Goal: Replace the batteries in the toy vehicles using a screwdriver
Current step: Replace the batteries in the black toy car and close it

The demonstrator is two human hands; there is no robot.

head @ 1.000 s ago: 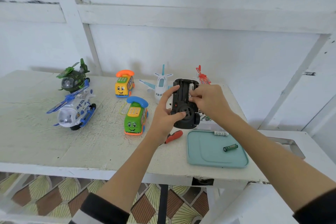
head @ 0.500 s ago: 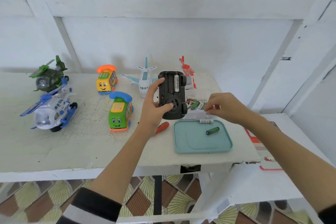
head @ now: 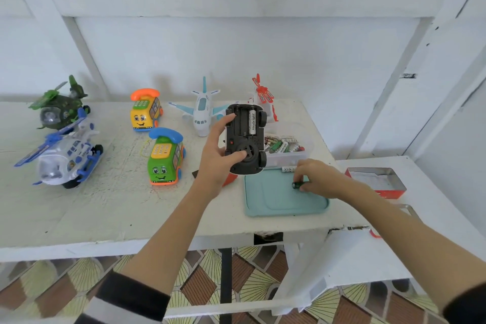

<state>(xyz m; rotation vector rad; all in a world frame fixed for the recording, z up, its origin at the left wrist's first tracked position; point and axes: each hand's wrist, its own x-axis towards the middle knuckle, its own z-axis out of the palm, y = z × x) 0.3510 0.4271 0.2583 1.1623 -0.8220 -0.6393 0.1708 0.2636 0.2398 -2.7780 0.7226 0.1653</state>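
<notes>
Head view: your left hand [head: 218, 155] grips the upturned toy car [head: 246, 138] at 12 o'clock of the teal tray [head: 265, 202]; right hand [head: 319, 179] pinches the green battery [head: 297, 185] on it. Loose pinch may drop it; wrong polarity may misfit.

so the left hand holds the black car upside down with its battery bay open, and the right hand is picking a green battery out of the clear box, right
Not quite. The head view shows the right hand pinching the green battery on the teal tray, not in the clear box. The rest holds: the left hand holds the black car upside down, bay open.
</notes>
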